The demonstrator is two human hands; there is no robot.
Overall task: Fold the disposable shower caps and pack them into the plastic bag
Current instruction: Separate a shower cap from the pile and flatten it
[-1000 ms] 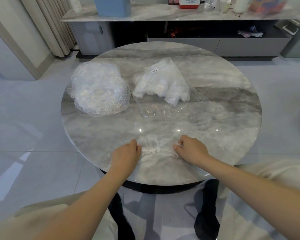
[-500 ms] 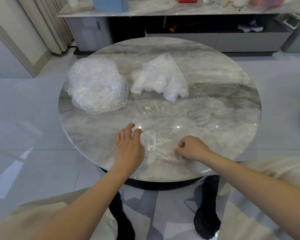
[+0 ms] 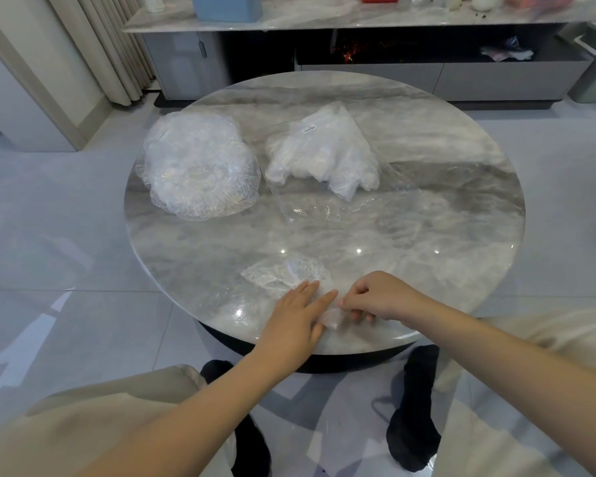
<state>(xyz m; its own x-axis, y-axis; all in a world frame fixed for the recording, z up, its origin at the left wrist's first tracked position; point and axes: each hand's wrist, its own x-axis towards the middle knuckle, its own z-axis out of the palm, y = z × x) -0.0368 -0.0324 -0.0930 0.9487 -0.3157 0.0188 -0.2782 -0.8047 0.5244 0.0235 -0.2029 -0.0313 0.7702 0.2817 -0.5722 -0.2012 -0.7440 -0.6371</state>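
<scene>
A clear shower cap lies crumpled near the front edge of the round marble table. My left hand presses flat on its near part with straight fingers. My right hand pinches the cap's right end with curled fingers, close beside the left fingertips. A pile of unfolded clear shower caps sits at the table's back left. The clear plastic bag, holding white folded caps, lies at the back centre with its open mouth toward me.
A low grey cabinet with a marble top runs along the far wall, carrying a blue box and bottles. Curtains hang at the left. My knees and dark socks are below the table's front edge.
My left hand has let go of the cap's left end, lifted, and come down flat beside my right hand. The cap's shape has changed: its bulk now lies bunched beyond my left fingers.
</scene>
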